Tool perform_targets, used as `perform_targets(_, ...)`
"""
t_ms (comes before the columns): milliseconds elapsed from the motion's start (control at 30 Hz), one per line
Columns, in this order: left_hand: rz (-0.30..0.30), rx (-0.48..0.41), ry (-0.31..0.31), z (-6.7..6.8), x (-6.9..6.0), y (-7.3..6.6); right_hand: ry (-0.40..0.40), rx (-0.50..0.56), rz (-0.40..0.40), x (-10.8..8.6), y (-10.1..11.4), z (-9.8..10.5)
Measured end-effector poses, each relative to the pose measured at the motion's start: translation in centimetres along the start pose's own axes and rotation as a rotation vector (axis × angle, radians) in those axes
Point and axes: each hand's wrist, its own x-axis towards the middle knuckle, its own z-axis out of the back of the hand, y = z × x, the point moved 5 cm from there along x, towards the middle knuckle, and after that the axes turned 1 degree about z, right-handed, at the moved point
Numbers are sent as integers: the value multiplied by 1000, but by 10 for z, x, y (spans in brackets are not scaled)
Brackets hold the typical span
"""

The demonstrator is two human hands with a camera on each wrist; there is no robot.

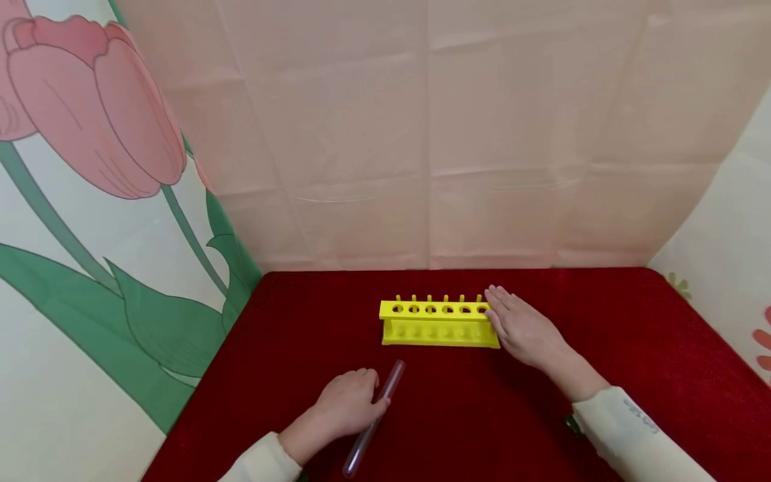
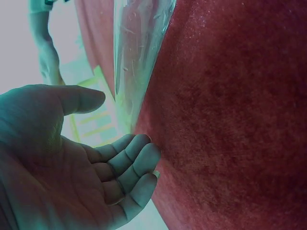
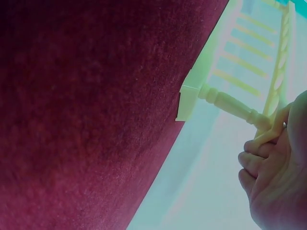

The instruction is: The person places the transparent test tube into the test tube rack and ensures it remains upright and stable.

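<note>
A yellow test tube rack stands upright on the dark red cloth, with a row of holes and several pegs along its back. My right hand holds the right end of its upper shelf; in the right wrist view those fingers lie bent at the shelf's end. Nearer me lies a clear test tube, slanting away to the right. Beside and partly over it is my left hand. The left wrist view shows the thumb and loosely bent fingers apart, with the tube beyond them, not gripped.
The red cloth-covered table ends at a pale pink curtain behind. At the left hangs a sheet printed with tulips, and a white sheet hangs at the right.
</note>
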Motion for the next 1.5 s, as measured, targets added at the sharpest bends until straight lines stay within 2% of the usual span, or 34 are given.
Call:
perform_targets(533,59,-57,59,-5,3,-1,21,15,-19,-1,0,0)
perform_targets(867,48,-89,33,-7,8,-2,27,50,-45,-1,2,2)
perform_targets(1100,71,-118,42,-9,10,-6,22,36,-28,-1,3,2)
perform_targets(1500,63,-65,21,-15,15,-8,11,-3,-11,-1,4,3)
